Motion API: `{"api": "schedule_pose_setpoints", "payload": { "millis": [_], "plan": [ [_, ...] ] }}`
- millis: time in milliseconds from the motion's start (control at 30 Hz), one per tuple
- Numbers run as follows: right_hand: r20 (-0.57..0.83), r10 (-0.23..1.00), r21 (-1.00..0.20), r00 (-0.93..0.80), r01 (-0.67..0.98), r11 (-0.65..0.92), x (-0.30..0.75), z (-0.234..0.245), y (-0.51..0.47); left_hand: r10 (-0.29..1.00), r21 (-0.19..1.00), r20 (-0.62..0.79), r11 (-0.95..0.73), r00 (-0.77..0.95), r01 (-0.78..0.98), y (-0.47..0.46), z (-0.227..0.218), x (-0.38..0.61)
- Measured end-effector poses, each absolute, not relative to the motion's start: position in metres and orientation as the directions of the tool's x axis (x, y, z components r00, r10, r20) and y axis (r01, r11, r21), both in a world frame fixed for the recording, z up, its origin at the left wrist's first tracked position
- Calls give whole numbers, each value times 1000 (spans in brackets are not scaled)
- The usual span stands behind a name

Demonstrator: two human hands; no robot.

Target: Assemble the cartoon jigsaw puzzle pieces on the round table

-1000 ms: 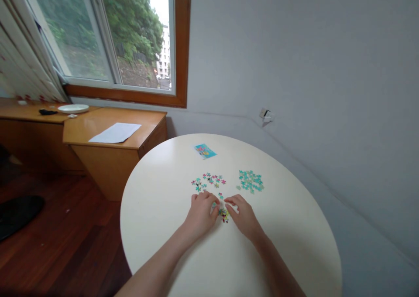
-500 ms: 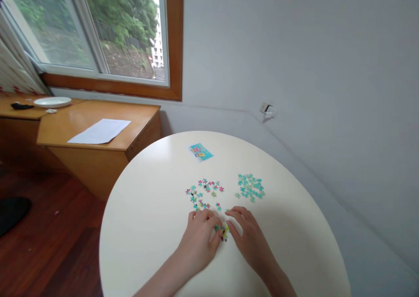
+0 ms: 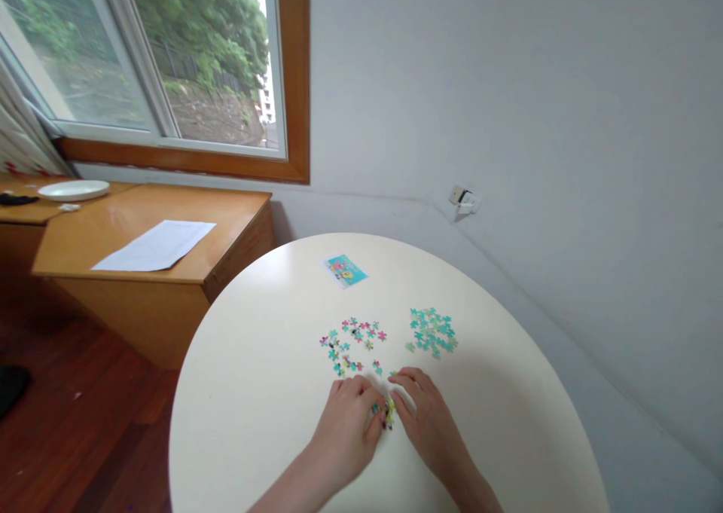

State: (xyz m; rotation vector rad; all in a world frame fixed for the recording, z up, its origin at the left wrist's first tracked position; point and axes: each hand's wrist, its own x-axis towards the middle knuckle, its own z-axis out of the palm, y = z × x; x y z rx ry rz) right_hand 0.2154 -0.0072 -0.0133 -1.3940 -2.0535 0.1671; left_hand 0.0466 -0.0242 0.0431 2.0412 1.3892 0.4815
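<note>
Both my hands rest on a round cream table [image 3: 254, 392]. My left hand [image 3: 347, 422] and my right hand [image 3: 426, 419] meet fingertip to fingertip, pinching a small joined cluster of puzzle pieces [image 3: 385, 410], yellow and teal, that lies on the tabletop between them. Just beyond my fingers lies a loose scatter of pink, teal and dark pieces [image 3: 353, 341]. A separate heap of teal pieces [image 3: 432, 331] sits to the right of it. A small picture card [image 3: 346, 270] lies further back on the table.
A wooden cabinet [image 3: 152, 272] stands left of the table with a white paper sheet [image 3: 155, 245] on it. A white plate [image 3: 73, 190] sits on a lower counter by the window. Grey walls close the right side, with a wall socket [image 3: 463, 198].
The view has shifted rightward and down, so the table sits lower in frame. My hands have stayed pressed together on the small cluster of pieces, closing in slightly.
</note>
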Motion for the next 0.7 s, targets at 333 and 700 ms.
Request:
{"api": "schedule_pose_setpoints", "payload": {
  "millis": [333,700],
  "plan": [
    [434,872,-456,-229,779,431,219,-16,27,938,686,38,-275,345,674,4,46,49],
    [444,888,-641,-123,649,411,220,-19,38,962,658,58,-239,268,714,19,33,40]
  ]
}}
